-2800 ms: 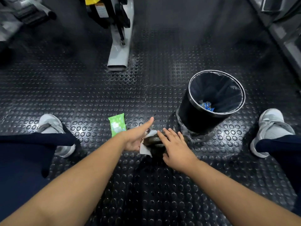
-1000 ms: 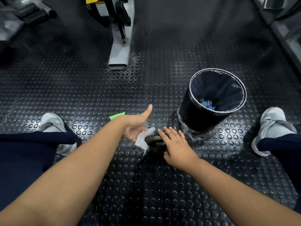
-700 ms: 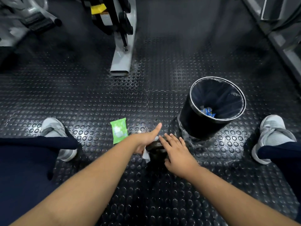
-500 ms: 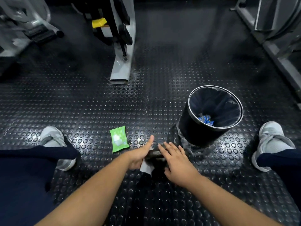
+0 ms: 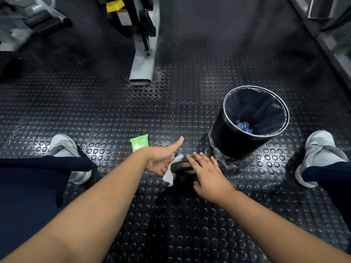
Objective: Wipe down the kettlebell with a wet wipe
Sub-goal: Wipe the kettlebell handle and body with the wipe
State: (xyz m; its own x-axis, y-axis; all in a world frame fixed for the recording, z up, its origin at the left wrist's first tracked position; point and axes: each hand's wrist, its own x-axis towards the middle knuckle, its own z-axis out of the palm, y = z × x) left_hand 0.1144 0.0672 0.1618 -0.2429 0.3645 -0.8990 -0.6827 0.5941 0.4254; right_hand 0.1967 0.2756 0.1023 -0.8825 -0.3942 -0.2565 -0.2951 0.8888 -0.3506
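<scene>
Since half a second ago our left hand (image 5: pixel 158 161) has rolled back off the handle, thumb up. Our right hand (image 5: pixel 208 177) lies flat, fingers straight, on the kettlebell (image 5: pixel 183 167), which is dark and dull and stands just near-left of the bin (image 5: pixel 228 137). Our left fingers curl loosely on the white wet wipe (image 5: pixel 171 171), which lies against its handle.

You have bare studded floor (image 5: pixel 171 215) on the kettlebell's (image 5: pixel 182 166) near side. The bin (image 5: pixel 226 137) stands just beside its far right; the green wipe pack (image 5: pixel 139 144) lies near its far left.
</scene>
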